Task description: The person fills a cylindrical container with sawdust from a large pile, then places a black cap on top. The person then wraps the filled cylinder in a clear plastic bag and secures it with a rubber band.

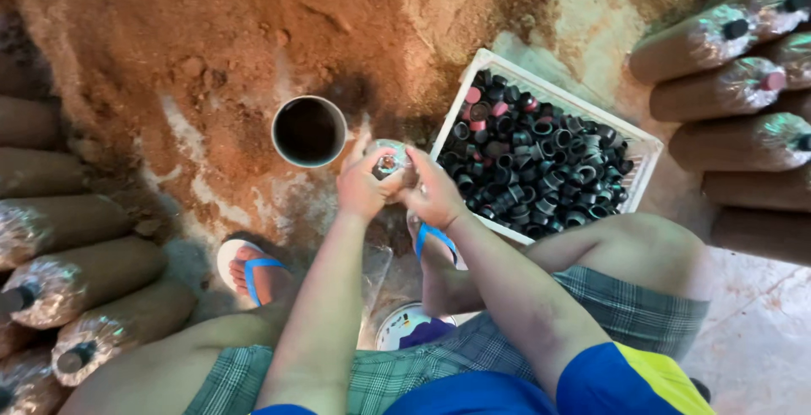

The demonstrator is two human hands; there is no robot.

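A clear plastic bag (390, 162) is held at its neck between both hands, just above the floor (752, 330) and between a round metal cup (309, 131) and a white crate (549, 94). The left hand (363, 185) is closed around the neck from one side, and the right hand (432, 191) is closed on it from the other (whether a ring is already seated on the neck cannot be told, since the fingers cover it). The bag's body is mostly hidden below the hands, so its fill cannot be judged.

The crate, at the person's right, is filled with black rings (541, 170), with a few pink ones among them. The cup stands upright at the foot of a heap of brown sawdust (211, 35). Along the left edge of the floor, finished bags (80, 280) are stacked on their sides, and more are piled at the right edge (726, 90), several with their necks already capped. By this showing many bags are done, and the one in hand is judged to be at the neck-closing step.
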